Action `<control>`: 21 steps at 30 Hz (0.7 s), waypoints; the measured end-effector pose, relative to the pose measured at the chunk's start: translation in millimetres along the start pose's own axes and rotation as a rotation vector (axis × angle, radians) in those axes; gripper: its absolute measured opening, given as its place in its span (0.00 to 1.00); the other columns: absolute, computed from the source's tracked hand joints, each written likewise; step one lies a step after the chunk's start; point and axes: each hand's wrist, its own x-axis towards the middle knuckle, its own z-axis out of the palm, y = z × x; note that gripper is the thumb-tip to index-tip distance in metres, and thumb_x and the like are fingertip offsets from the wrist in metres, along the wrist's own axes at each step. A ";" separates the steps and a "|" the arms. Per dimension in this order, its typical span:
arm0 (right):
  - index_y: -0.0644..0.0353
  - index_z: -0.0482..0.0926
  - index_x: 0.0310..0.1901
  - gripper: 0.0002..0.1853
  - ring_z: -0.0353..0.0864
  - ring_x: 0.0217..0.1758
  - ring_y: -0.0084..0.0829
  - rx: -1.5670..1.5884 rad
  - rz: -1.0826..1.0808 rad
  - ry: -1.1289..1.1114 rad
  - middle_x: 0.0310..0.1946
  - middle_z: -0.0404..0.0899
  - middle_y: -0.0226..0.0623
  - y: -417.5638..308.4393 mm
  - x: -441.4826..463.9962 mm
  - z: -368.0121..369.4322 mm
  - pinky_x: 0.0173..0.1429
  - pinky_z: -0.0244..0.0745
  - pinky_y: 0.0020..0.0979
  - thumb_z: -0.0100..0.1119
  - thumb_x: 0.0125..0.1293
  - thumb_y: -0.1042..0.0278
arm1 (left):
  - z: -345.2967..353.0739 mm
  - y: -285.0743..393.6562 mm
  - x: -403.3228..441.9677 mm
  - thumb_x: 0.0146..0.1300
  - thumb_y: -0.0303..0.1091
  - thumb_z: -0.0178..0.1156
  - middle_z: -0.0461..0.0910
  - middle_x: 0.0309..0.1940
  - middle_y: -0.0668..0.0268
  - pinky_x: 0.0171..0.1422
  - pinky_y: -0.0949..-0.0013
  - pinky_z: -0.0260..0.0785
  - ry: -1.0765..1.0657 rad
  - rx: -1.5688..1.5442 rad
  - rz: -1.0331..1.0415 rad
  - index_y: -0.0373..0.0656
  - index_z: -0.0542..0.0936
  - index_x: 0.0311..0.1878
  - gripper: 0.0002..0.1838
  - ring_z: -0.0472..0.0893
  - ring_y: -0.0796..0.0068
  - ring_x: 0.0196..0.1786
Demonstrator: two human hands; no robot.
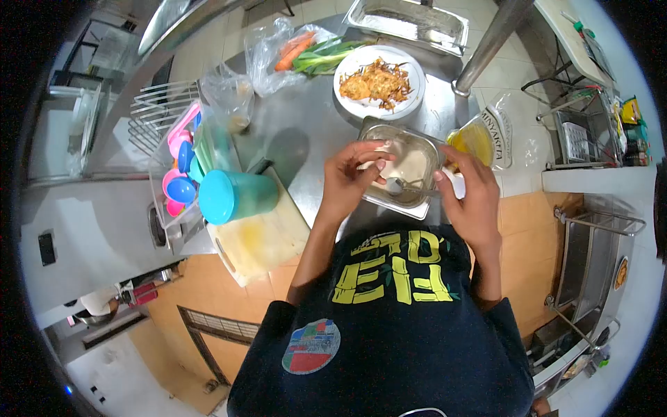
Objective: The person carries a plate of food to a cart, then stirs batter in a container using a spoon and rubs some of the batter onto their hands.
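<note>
A small rectangular metal pan (425, 197) with a pale, cream-coloured substance (411, 165) in it stands at the near edge of the steel table. The rounded end of what looks like a spoon (395, 185) shows inside it. My left hand (351, 178) is over the pan's left side, thumb and fingertips drawn together in a pinch; anything between them is too small to make out. At the right rim is my right hand (474, 193), its thumb and fingers apart. Just beyond that hand lies a clear pouch of yellow oil (478, 140), partly hidden by the fingers.
Behind the pan is a white plate (347, 104) of browned fried food. Carrots (294, 50) and green leaves (326, 58) lie near plastic bags. To the left are a cutting board (260, 247), a teal-lidded container (229, 197) and colourful scoops (182, 189). A metal post (486, 52) rises at the right.
</note>
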 end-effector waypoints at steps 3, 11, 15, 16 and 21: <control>0.58 0.68 0.73 0.34 0.76 0.67 0.47 0.452 -0.126 0.207 0.64 0.77 0.50 -4.9 22.0 24.1 0.68 0.68 0.43 0.49 0.78 0.39 | 22.4 17.9 -4.1 0.68 0.22 0.66 0.78 0.68 0.55 0.61 0.63 0.80 -0.179 0.129 0.250 0.36 0.77 0.68 0.25 0.79 0.62 0.69; 0.47 0.45 0.85 0.53 0.43 0.88 0.48 2.111 -0.026 0.025 0.84 0.44 0.54 -44.1 81.6 33.9 0.88 0.40 0.49 0.35 0.70 0.17 | 52.1 47.7 -15.7 0.60 0.59 0.69 0.61 0.82 0.56 0.83 0.34 0.43 -0.299 1.116 0.597 0.43 0.68 0.79 0.48 0.50 0.34 0.84; 0.39 0.47 0.85 0.56 0.44 0.87 0.45 2.228 -0.100 0.048 0.86 0.40 0.48 -55.2 87.8 34.9 0.89 0.38 0.50 0.44 0.63 0.13 | 56.0 50.3 -19.5 0.60 0.63 0.68 0.61 0.82 0.58 0.81 0.29 0.43 -0.176 1.316 0.662 0.45 0.68 0.79 0.49 0.49 0.30 0.83; 0.38 0.48 0.84 0.56 0.46 0.87 0.44 2.249 -0.105 0.074 0.86 0.41 0.46 -57.1 88.7 35.0 0.89 0.38 0.50 0.45 0.63 0.13 | 58.1 53.3 -21.1 0.60 0.64 0.68 0.61 0.82 0.58 0.81 0.28 0.43 -0.163 1.333 0.659 0.45 0.69 0.78 0.49 0.49 0.29 0.82; 0.35 0.52 0.83 0.54 0.51 0.85 0.41 2.306 -0.097 0.129 0.85 0.48 0.41 -55.1 92.8 37.3 0.89 0.38 0.50 0.47 0.61 0.12 | 64.4 59.8 -25.3 0.60 0.63 0.68 0.63 0.81 0.62 0.80 0.27 0.42 -0.111 1.401 0.636 0.45 0.70 0.77 0.47 0.48 0.30 0.83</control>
